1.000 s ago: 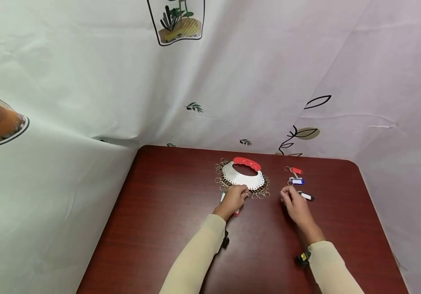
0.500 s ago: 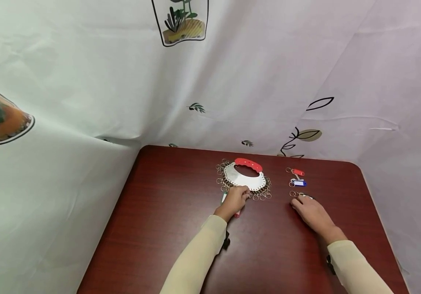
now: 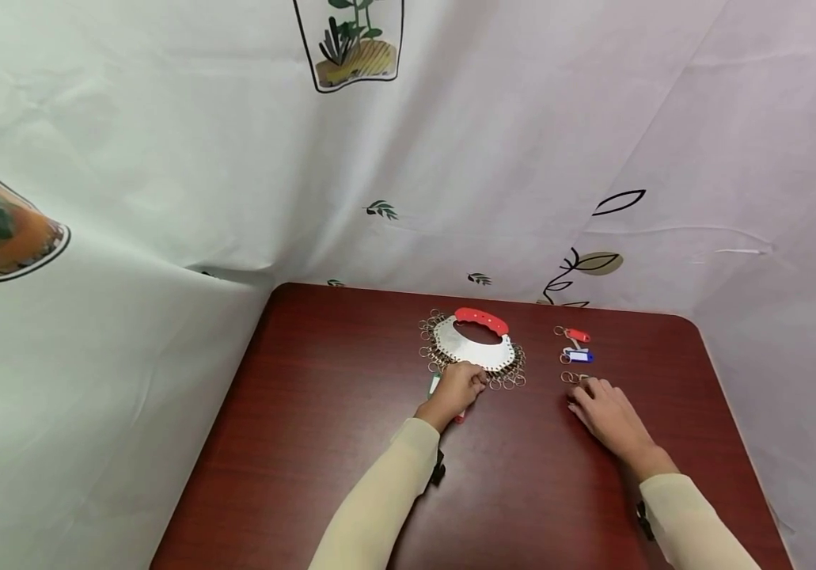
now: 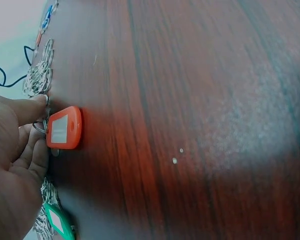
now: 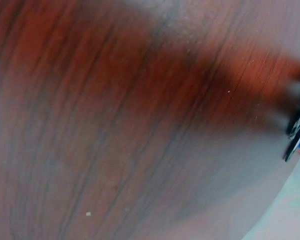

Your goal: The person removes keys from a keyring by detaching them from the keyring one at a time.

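My left hand [image 3: 456, 389] pinches the ring of a red key tag [image 4: 66, 129] between thumb and fingers, at the lower rim of a silver curved plate [image 3: 470, 345] hung with many split rings. A green key tag [image 4: 59, 220] hangs from the plate's rings beside this hand. Further right, my right hand [image 3: 610, 413] has its fingers curled at a black key tag [image 5: 296, 131], which is mostly hidden beneath them in the head view. The black tag's rings [image 3: 570, 378] stick out left of the fingertips. In the right wrist view, only fingertips show at the right edge.
A red grip [image 3: 481, 319] tops the silver plate. Beyond the right hand lie a blue key tag [image 3: 580, 356] and another red key tag [image 3: 578, 336], both with rings. The dark red wooden table [image 3: 322, 396] meets a white patterned cloth [image 3: 507, 158] behind.
The right hand has moved right from beside the tags onto the black key tag and now covers it. The left hand stays at the plate's rim with the red key tag.
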Available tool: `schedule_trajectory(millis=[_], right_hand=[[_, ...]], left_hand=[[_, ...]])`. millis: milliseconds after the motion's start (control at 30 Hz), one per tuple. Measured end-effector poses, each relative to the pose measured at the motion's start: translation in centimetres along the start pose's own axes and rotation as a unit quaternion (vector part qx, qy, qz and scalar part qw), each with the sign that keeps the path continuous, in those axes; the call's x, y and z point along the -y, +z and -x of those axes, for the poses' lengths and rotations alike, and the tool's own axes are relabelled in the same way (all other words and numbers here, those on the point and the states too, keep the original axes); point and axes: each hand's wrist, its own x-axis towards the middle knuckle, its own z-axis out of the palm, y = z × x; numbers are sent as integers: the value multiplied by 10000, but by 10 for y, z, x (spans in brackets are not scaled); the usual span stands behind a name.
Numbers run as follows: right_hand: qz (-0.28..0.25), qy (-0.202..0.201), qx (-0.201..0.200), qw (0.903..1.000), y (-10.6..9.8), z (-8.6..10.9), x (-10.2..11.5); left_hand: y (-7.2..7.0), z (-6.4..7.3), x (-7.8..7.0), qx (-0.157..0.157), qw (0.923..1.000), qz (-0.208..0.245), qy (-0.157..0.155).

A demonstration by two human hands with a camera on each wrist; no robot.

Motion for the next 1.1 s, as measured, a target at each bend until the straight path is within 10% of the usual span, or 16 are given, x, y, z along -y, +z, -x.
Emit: schedule_trajectory(millis=[200,533,833,1100], right_hand=[[-225,101,-171,9995,-3,-8,5],[-1187,624,-221,9907,-11,-50,41],[-2167,1158,-226,9691,5,-87,91],[-2659,1774,310,9470,23,-104,128]], left_hand=[[-3,6,3,37,9999,111,68],[-20,19,10,-828,9963,221,9],[-28,30,-5,233,9930,-847,-786],[-18,31,-12,235,9782,-1709,-1159]])
